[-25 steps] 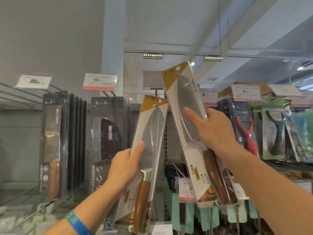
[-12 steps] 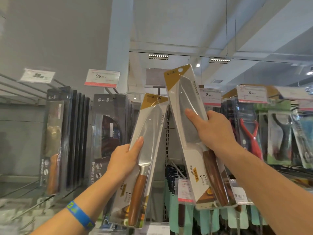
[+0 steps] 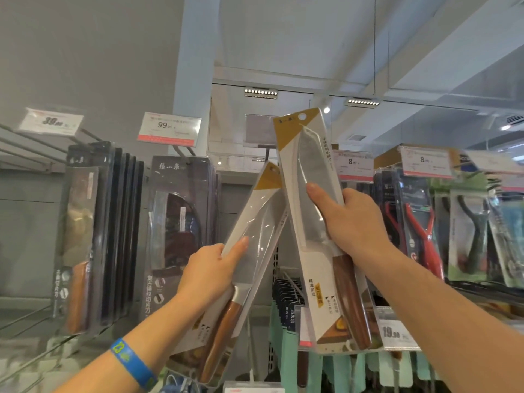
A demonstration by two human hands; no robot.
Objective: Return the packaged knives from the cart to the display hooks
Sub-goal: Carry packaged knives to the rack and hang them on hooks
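I hold two packaged knives up in front of the display. My left hand (image 3: 208, 272) grips a white and gold pack with a wooden-handled knife (image 3: 249, 251), tilted so its top leans right. My right hand (image 3: 350, 219) grips a second, similar pack (image 3: 314, 279), raised higher and leaning slightly left. Its hang hole (image 3: 302, 116) sits at the top, just right of a grey tag on a display hook (image 3: 259, 131) behind it. The two packs touch near the left pack's top. The cart is out of view.
Dark boxed knives (image 3: 181, 228) hang left under a 99 price tag (image 3: 169, 129), more dark packs (image 3: 93, 231) further left. Red and black peelers (image 3: 419, 231) hang right under 8 price tags. Mint-green items (image 3: 320, 373) hang below centre.
Both packs have risen slightly in view and the left pack's top has tipped further right against the right pack. My grips are unchanged.
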